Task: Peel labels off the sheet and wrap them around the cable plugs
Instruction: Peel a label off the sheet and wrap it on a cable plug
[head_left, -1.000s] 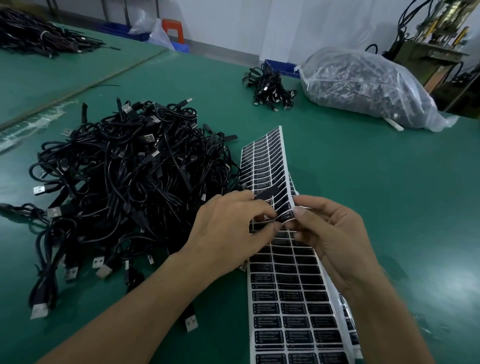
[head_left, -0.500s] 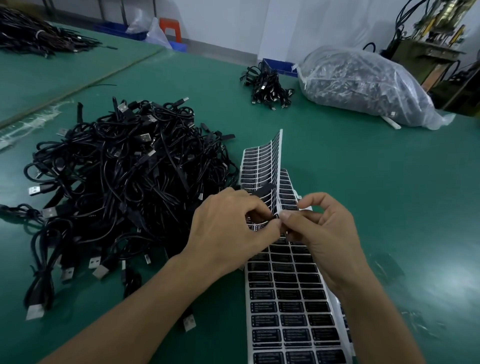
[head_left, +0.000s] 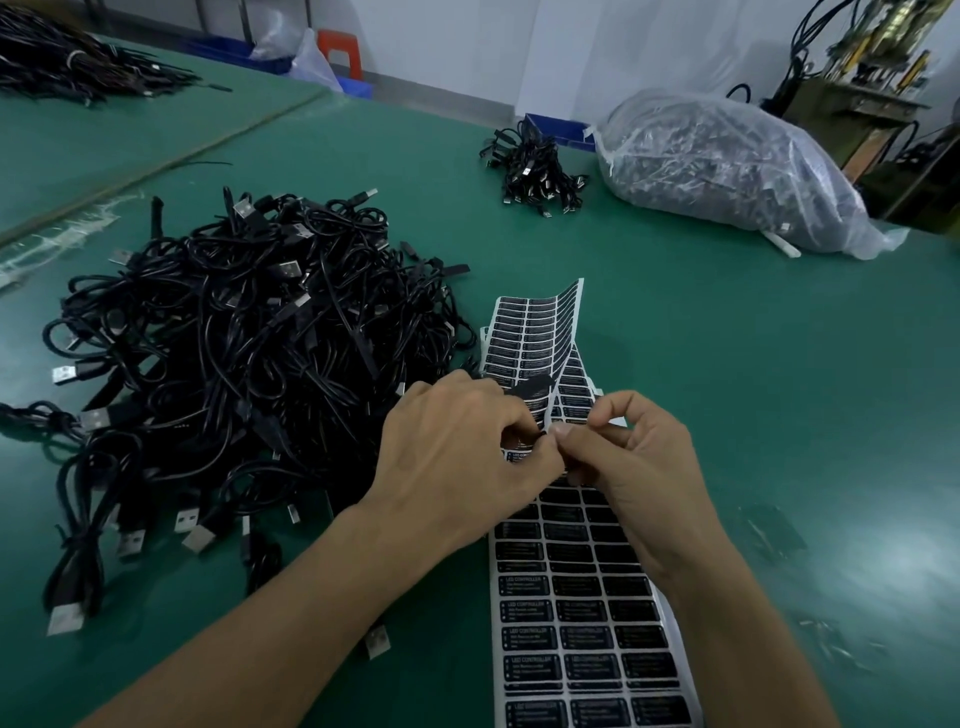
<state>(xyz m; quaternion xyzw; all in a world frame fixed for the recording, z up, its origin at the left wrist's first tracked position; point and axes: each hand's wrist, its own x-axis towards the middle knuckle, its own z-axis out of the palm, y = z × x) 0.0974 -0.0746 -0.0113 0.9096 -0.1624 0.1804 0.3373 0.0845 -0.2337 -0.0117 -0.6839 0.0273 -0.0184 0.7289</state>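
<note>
A long white sheet of black labels (head_left: 576, 618) lies on the green table in front of me, its far end curled upward. My left hand (head_left: 457, 457) and my right hand (head_left: 634, 467) meet over the sheet's middle. Both pinch the sheet where it bends, thumbs and forefingers nearly touching. A black plug end (head_left: 532, 387) pokes out above my left knuckles; what holds it is hidden. A big tangled pile of black USB cables (head_left: 234, 364) sits just left of the sheet.
A smaller bundle of cables (head_left: 530, 171) lies at the far middle, beside a clear plastic bag of parts (head_left: 727, 171). Another cable heap (head_left: 78, 67) sits on the far left table. Machinery (head_left: 857, 78) stands beyond the table's far right corner.
Both hands have drawn closer together on the sheet, fingertips now almost meeting. The right fingers curled in more. The sheet's raised end shifted slightly.
</note>
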